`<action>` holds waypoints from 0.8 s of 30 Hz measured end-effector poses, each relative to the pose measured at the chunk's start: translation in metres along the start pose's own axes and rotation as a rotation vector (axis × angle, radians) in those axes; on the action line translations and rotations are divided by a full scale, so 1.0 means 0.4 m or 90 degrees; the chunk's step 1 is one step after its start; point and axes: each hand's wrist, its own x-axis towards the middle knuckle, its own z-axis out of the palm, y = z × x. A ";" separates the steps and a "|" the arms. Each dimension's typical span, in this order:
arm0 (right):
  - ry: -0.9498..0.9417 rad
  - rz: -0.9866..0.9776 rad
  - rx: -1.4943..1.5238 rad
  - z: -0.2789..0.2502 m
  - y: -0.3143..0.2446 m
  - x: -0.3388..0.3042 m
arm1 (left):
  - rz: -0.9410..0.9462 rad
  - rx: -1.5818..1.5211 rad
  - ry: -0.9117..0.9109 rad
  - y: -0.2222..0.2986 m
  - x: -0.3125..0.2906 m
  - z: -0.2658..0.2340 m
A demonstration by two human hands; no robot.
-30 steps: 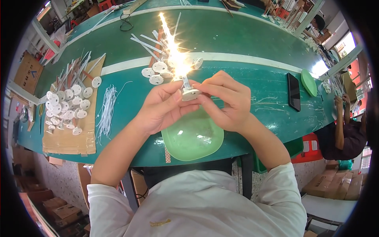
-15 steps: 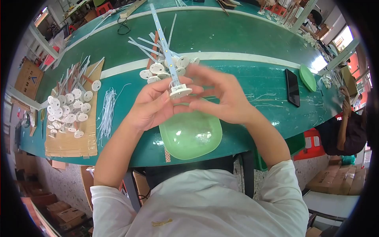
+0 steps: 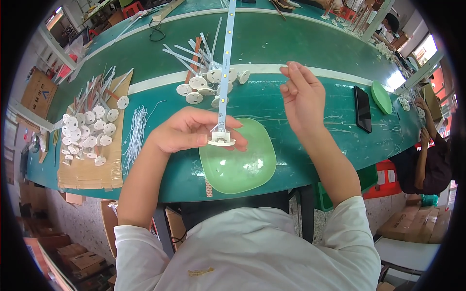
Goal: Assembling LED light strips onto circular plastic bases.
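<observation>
My left hand (image 3: 187, 130) is closed on an LED strip with a round white base (image 3: 222, 141). Thumb and fingers grip the base, and the narrow strip (image 3: 225, 63), dotted with small yellow LEDs, points away from me. Beneath that hand lies a light green plastic tray (image 3: 238, 169), partly covered by my fingers. My right hand (image 3: 305, 97) is raised off to the right, apart from the strip, with its fingers curled together. Whether anything small sits between those fingertips I cannot make out.
More strips with round white bases lie piled beyond my left hand (image 3: 196, 82) and on a cardboard sheet (image 3: 92, 180) at left. White wires (image 3: 137, 136) lie bundled beside it. A black phone (image 3: 362, 109) and a green dish (image 3: 381, 97) are at right. Co-workers sit further off.
My right hand has come away from the base and moved right, its fingers curling. The strip, tilted left before, now stands nearly straight in my left hand, which has shifted slightly lower.
</observation>
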 end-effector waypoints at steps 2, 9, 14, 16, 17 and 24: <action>-0.010 0.020 -0.033 0.002 0.015 0.001 | -0.013 0.002 -0.001 0.001 0.000 0.001; 0.037 -0.159 0.027 -0.077 -0.156 0.096 | 0.014 0.003 -0.018 0.008 0.011 0.009; -0.031 -0.367 -0.073 -0.228 -0.430 0.004 | 0.027 -0.001 -0.035 0.015 -0.001 0.025; 0.007 -0.423 -0.230 -0.311 -0.493 -0.087 | 0.017 -0.001 -0.049 0.014 0.011 0.032; 0.012 -0.434 -0.238 -0.317 -0.491 -0.124 | 0.021 -0.002 -0.063 0.013 0.024 0.034; -0.281 -0.146 -0.516 -0.082 -0.144 -0.259 | -0.006 0.008 -0.112 -0.004 0.003 0.040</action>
